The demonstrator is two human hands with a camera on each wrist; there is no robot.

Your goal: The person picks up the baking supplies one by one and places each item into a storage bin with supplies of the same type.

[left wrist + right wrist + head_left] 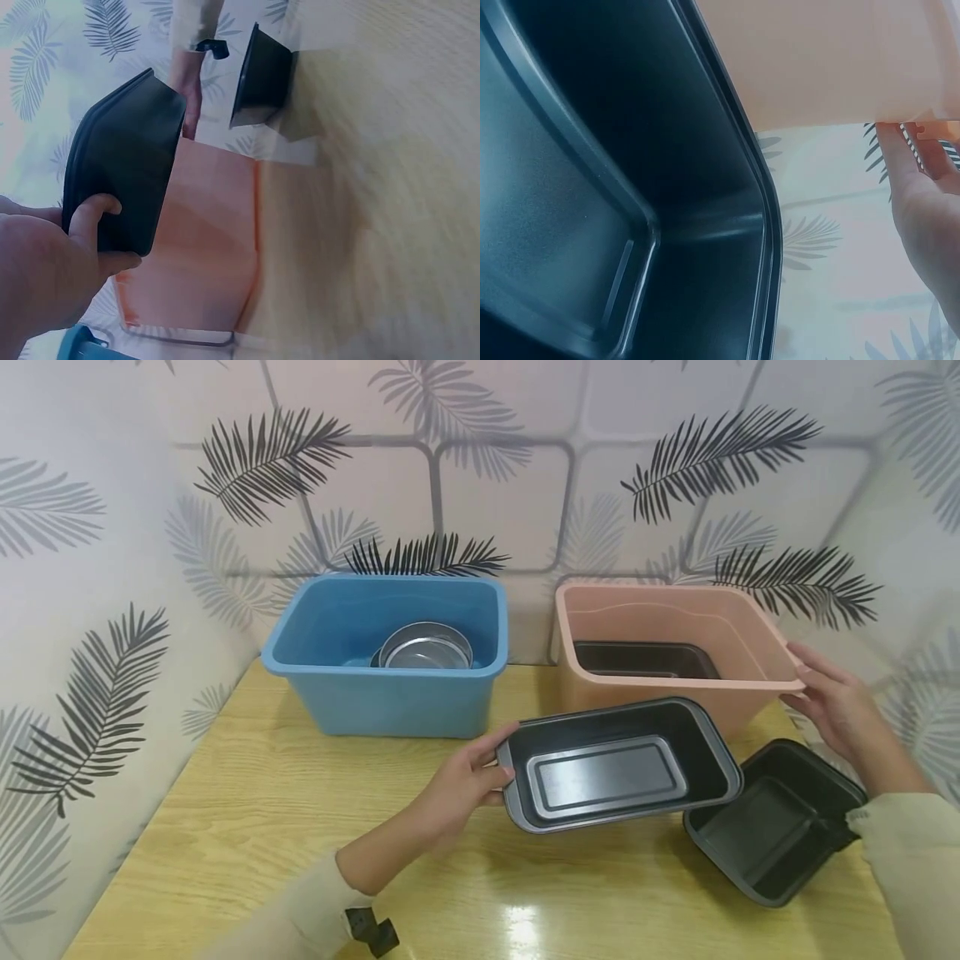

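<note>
My left hand (467, 781) pinches a dark loaf pan (607, 772) by its left short end. The pan is held above the table in front of the pink bin (675, 706), its inside facing the head camera. In the left wrist view, fingers of that hand press the pan's dark outer wall (139, 161). At the right, my right hand (843, 697) grips the rim at the right end of the pink bin. Below the right forearm lies a dark square baking pan (772, 822), partly behind the sleeve; it fills much of the right wrist view.
A blue bin (390, 702) stands at the back left, with round metal cake tins (426, 647) in it. Inside the pink bin lies another dark pan (645, 658). The wooden table (300, 802) ends against a leaf-patterned wall (502, 510).
</note>
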